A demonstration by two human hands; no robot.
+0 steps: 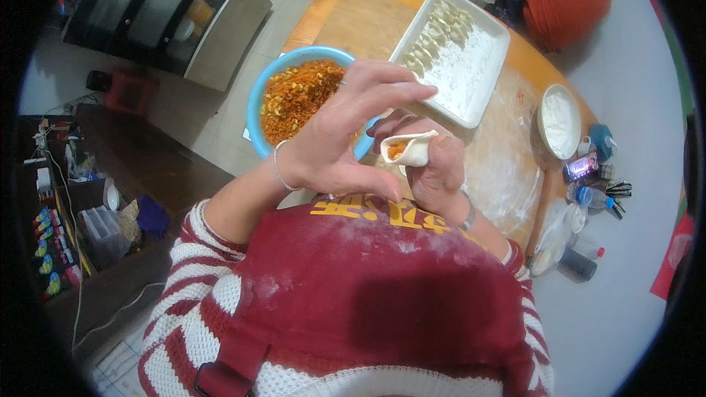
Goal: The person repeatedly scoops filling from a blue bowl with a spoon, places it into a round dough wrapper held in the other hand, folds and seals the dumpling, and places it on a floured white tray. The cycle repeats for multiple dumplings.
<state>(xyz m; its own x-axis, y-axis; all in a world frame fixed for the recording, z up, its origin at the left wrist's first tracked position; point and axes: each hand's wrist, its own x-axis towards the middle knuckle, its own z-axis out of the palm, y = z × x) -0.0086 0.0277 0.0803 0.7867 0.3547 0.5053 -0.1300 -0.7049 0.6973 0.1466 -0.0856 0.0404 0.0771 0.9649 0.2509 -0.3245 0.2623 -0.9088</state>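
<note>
A partly folded dumpling (416,150) rests in the curled fingers of my right hand (439,173), with the thumb pressed on its near edge. Its wrapper is open on the left side, where orange filling shows. My left hand (336,135) is beside it, fingers and thumb spread in a wide C with nothing between them. Behind the left hand stands a blue basin (253,105) of chopped orange and yellow filling (300,96). Beyond the hands, a white tray (485,88) dusted with flour bears rows of folded dumplings (441,27).
A bowl of flour (560,121) stands at the right of the floured wooden table (507,149). Past it are a lit phone (582,167), a plastic bottle (590,196) and a dark cylinder (577,264). A person in orange (568,3) sits beyond the table. A display cabinet (220,38) stands left.
</note>
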